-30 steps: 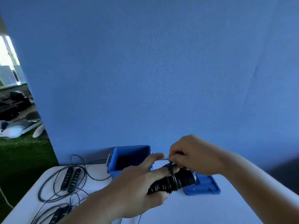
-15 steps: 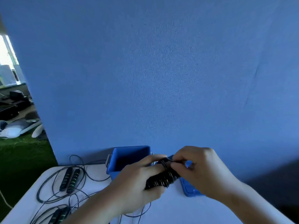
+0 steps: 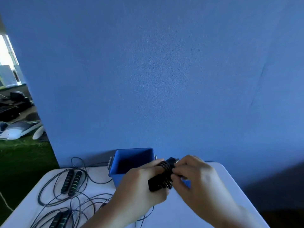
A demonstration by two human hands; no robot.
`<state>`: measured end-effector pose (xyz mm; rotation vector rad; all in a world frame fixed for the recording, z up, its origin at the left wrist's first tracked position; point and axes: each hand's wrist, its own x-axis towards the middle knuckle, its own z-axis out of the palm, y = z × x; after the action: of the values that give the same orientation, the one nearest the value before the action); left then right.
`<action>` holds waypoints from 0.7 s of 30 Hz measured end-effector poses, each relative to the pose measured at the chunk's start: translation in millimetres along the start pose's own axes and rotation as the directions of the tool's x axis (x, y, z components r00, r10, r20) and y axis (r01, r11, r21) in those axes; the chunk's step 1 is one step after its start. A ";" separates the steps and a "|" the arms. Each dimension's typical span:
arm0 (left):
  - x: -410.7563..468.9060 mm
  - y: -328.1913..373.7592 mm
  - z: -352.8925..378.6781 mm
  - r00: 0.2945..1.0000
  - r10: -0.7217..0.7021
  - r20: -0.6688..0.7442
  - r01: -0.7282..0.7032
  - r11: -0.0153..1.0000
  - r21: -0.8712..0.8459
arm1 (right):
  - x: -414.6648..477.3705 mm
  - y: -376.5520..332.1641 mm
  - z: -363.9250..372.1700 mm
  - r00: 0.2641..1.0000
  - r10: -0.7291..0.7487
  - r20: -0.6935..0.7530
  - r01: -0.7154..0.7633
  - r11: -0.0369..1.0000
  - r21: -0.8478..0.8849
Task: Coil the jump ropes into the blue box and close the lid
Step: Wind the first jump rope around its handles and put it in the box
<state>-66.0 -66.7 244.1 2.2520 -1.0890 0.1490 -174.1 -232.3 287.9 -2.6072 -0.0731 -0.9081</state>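
Against a blue backdrop, over the white table [image 3: 189, 209], the left hand [image 3: 136, 193] is gripping a rope-wound handle bundle [image 3: 162, 176] while the right hand [image 3: 195, 180] is pinching its cord, right beside the open box [image 3: 131, 157], with two more ropes [image 3: 70, 190] sprawling loose at left.

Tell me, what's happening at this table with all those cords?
A person is bundling a jump rope. The left hand grips its black handles while the right hand winds the cord around them, just in front of the open blue box. Two more jump ropes lie loose on the white table to the left. The lid is mostly hidden behind the hands.
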 end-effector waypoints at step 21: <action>-11.6 28.9 0.4 0.997 -0.059 -0.046 0.062 0.996 0.058 | 1.6 1.7 34.3 0.946 0.325 -0.015 -0.319 0.935 0.158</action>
<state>-95.0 -72.6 253.7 2.3205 -1.0043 0.2074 -152.3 -221.4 263.6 -2.3633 0.2780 -0.8015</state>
